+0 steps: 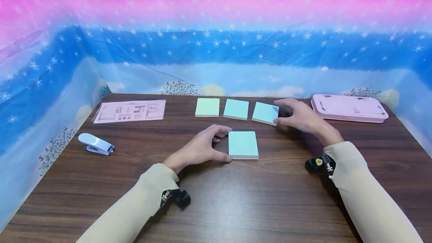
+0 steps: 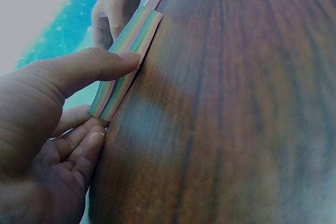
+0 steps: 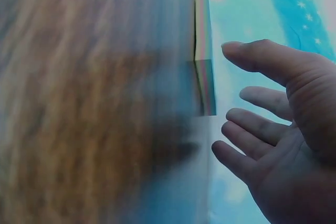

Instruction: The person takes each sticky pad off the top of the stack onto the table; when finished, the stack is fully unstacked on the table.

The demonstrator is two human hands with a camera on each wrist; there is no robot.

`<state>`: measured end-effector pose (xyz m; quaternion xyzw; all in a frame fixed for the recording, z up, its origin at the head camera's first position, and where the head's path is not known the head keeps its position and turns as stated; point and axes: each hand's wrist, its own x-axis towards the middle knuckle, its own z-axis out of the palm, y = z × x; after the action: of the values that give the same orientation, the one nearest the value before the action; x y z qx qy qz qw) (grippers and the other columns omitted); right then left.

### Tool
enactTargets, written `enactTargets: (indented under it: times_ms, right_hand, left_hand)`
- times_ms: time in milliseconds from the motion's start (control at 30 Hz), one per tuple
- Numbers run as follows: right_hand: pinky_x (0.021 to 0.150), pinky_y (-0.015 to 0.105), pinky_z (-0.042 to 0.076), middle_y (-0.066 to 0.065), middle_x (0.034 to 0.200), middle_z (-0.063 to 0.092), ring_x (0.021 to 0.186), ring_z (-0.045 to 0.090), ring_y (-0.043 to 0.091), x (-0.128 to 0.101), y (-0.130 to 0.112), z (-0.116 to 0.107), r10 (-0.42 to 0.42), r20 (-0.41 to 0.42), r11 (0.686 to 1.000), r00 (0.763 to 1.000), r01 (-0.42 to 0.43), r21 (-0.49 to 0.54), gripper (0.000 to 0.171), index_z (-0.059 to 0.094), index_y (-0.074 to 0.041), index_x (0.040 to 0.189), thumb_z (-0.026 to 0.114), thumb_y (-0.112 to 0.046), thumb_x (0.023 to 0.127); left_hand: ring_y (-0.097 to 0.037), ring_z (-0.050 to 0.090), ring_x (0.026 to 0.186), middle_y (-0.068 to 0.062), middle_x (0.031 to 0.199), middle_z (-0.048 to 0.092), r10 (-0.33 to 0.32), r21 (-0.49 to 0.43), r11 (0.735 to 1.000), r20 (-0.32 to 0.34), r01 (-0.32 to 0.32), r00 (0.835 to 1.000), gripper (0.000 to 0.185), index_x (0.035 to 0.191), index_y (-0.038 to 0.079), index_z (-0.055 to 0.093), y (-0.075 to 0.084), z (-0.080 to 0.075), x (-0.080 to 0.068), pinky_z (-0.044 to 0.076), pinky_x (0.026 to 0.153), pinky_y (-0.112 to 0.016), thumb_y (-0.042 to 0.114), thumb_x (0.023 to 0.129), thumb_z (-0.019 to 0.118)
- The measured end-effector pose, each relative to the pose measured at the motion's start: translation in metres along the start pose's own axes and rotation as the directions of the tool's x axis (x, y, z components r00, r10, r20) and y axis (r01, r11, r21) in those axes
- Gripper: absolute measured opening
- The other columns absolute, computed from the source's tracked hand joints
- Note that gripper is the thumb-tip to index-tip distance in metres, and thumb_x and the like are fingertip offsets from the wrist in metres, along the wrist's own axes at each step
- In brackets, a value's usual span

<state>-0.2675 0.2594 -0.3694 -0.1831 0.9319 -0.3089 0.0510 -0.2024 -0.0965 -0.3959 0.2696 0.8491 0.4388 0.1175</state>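
My left hand point(image 1: 204, 143) is at the left side of a small stack of pale blue-green sticky note pads point(image 1: 243, 144). Its thumb and fingers pinch the stack near its two left corners. Seen by the left wrist camera, two pads point(image 2: 107, 98) with rainbow-layered edges lie one on the other, the thumb against their side. My right hand point(image 1: 302, 117) hovers at the right edge of a light blue sticky note pad point(image 1: 265, 113), fingers spread. In the right wrist view nothing is between that hand's thumb and fingers.
Left of that pad, another blue pad point(image 1: 236, 108) and a yellow-green pad point(image 1: 207, 107) form a row. A pink case point(image 1: 349, 108) lies at the back right. On the left are a pink printed card point(image 1: 129, 111) and a white stapler point(image 1: 96, 144). Patterned cloth point(image 1: 216, 48) borders the table.
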Motion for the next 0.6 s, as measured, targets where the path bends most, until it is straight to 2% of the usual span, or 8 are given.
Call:
enactTargets:
  times_ms: [300, 600]
  right_hand:
    - [0.119, 0.064, 0.034, 0.019, 0.159, 0.048, 0.148, 0.041, 0.041, -0.008, -0.025, -0.007, -0.062, -0.039, 0.997, 0.997, 0.060, -0.055, 0.071, 0.049, -0.005, 0.158, 0.077, -0.036, 0.099]
    - [0.117, 0.063, 0.038, 0.013, 0.157, 0.052, 0.145, 0.046, 0.037, -0.019, -0.052, -0.009, -0.100, -0.064, 0.994, 0.993, 0.098, -0.039, 0.070, 0.051, -0.011, 0.157, 0.080, -0.034, 0.098]
  left_hand:
    - [-0.023, 0.056, 0.129, -0.005, 0.140, 0.059, 0.006, -0.003, 1.000, 0.002, -0.006, 1.000, 0.083, 0.151, 0.006, 0.055, -0.001, 0.002, 0.002, 0.047, 0.110, -0.035, 0.018, 0.078, 0.095]
    - [-0.023, 0.056, 0.129, -0.005, 0.141, 0.059, 0.010, -0.005, 1.000, -0.007, -0.010, 1.000, 0.083, 0.151, 0.007, 0.056, 0.000, 0.001, 0.000, 0.048, 0.110, -0.035, 0.018, 0.078, 0.095]
